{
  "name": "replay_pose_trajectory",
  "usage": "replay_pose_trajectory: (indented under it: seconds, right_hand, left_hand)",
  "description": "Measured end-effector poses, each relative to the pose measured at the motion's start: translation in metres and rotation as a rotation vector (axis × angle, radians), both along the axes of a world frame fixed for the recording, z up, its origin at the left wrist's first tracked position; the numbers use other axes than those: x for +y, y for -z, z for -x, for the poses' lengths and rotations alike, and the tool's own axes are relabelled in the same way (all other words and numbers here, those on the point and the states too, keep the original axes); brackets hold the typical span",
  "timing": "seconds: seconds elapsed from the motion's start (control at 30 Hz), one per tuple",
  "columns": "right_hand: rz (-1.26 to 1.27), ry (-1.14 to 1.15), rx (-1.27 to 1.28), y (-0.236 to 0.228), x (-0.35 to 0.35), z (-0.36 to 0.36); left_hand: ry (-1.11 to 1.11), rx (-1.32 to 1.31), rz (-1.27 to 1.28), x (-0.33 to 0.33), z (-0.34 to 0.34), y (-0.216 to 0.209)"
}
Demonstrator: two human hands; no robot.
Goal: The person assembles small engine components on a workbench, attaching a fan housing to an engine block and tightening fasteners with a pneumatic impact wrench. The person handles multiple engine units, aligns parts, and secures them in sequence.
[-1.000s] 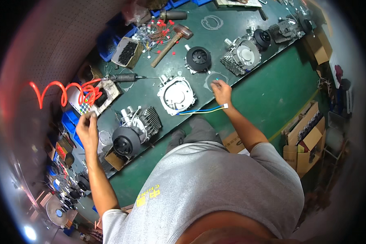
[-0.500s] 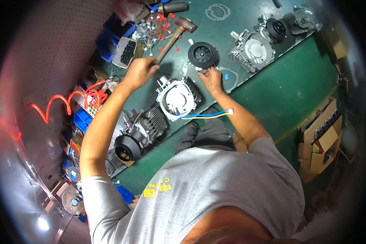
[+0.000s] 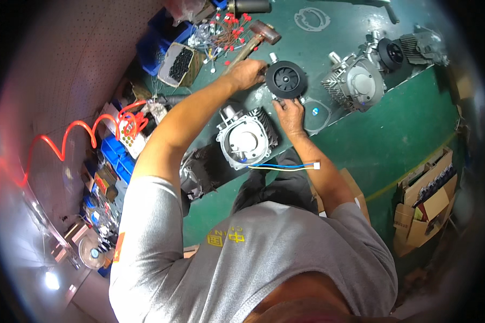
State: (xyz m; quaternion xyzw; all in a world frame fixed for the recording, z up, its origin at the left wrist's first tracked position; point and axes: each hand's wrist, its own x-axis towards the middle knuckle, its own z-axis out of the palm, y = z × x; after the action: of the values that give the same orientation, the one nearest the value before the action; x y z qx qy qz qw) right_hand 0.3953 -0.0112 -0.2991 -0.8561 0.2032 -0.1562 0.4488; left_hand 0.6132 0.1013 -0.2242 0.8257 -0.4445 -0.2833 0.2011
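A round black blower fan (image 3: pixel 286 79) with a finned wheel in its middle sits on the green workbench. My left hand (image 3: pixel 248 74) is at its left side, fingers curled against the fan's edge. My right hand (image 3: pixel 290 114) grips its near side, thumb and fingers at the lower rim. A hammer (image 3: pixel 265 33) with a worn wooden handle lies beyond my left hand, which hides part of the handle. Close by, a silver metal housing (image 3: pixel 245 139) with cooling fins stands near the bench edge, its blue, white and yellow wires ending in a white plug.
More finned housings (image 3: pixel 361 86) stand along the right side of the bench. Flat gaskets (image 3: pixel 312 19) lie at the back. Wires with red connectors (image 3: pixel 234 27), a box of small black parts (image 3: pixel 182 64) and blue bins (image 3: pixel 148 54) crowd the left. A coiled orange hose (image 3: pixel 86 132) hangs there.
My left hand has let go of the hammer handle and moved right to the blower fan. My right hand stays at the fan. The view has shifted slightly.
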Motion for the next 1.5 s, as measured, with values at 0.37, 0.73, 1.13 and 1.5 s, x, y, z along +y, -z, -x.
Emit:
replay_pose_trajectory:
  seconds: [0.37, 0.73, 1.13, 1.5]
  right_hand:
    - [-0.030, 0.040, -0.132, 0.003, 0.006, 0.000]
    - [0.015, -0.030, -0.167, 0.001, 0.000, 0.003]
    - [-0.315, 0.049, -0.082, 0.017, 0.006, 0.002]
    - [-0.742, 0.086, 0.084, -0.049, -0.009, 0.140]
  left_hand:
    - [0.083, -0.088, 0.047, -0.007, -0.003, 0.004]
    - [-0.313, 0.222, 0.277, 0.046, -0.010, -0.051]
    - [-0.615, 0.623, -0.005, 0.254, 0.082, -0.243]
    - [-1.327, 0.359, 0.314, 0.365, 0.232, -0.221]
